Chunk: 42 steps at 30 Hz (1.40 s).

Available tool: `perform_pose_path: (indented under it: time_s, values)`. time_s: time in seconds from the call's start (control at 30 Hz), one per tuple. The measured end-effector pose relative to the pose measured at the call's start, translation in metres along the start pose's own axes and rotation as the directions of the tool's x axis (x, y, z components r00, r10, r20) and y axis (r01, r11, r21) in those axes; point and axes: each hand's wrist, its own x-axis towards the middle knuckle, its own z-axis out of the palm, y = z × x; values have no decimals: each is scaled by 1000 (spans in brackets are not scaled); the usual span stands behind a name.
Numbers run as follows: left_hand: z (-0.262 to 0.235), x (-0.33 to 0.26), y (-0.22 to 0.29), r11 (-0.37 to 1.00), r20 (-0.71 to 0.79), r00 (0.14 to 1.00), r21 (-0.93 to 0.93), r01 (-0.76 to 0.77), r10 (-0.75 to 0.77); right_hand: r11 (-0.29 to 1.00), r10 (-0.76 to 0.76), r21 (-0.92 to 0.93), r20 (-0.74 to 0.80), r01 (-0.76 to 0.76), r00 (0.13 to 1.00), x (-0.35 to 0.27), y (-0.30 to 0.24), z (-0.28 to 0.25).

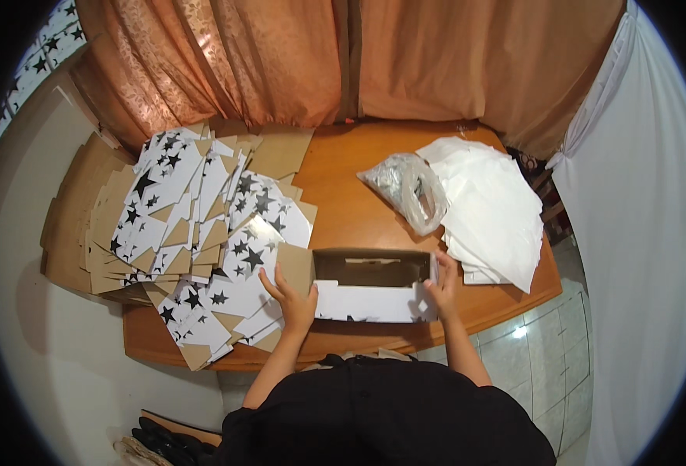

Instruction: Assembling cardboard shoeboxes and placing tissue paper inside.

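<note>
Across the wooden tabletop [343,179], which is backed by orange-brown curtains [281,54], the stock is laid out in groups around a bare middle strip. On the left, a wide heap of flat box blanks [195,233] is fanned out, white faces printed with black stars mixed with plain brown cardboard backs, so that single sheets can be drawn off the top; part of the heap overhangs the near edge. On the right, a stack of plain white sheets [490,210] is spread toward the corner, and a clear crumpled plastic bag [409,186] rests against its left side.

At the near edge, a long open-topped box [370,287] is set squarely in front of the person, brown inside and white outside with a few star marks along the near wall. It is steadied from both ends: the left hand [290,299] is pressed open-fingered against the brown end flap, which stands upright, and the right hand [442,286] is closed lightly over the right end wall, fingers curled on the edge. No written label can be made out.
</note>
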Motion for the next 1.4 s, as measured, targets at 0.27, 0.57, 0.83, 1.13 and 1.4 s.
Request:
perform_pose_path:
  time_s: [0.27, 0.57, 0.83, 1.13, 1.4]
  values:
    - [13, -1, -35, 828, -33, 833, -93, -553, 553, 886, -207, -408, 76, 220, 975, 9, -11, 11]
    - [-12, 13, -22, 706, 251, 665, -136, -695, 703, 912, -187, -362, 44, 190, 981, 14, 0, 12]
    - [-7, 6, -25, 665, 259, 625, -110, -738, 737, 743, 42, -665, 166, 80, 985, 18, -28, 25]
    - [-12, 4, -6, 818, 622, 663, 62, -572, 416, 740, 19, -657, 238, 147, 971, 16, -19, 23]
    - [-4, 8, -4, 875, 580, 713, 3, -485, 393, 850, -19, -526, 13, 23, 1000, 14, 0, 15]
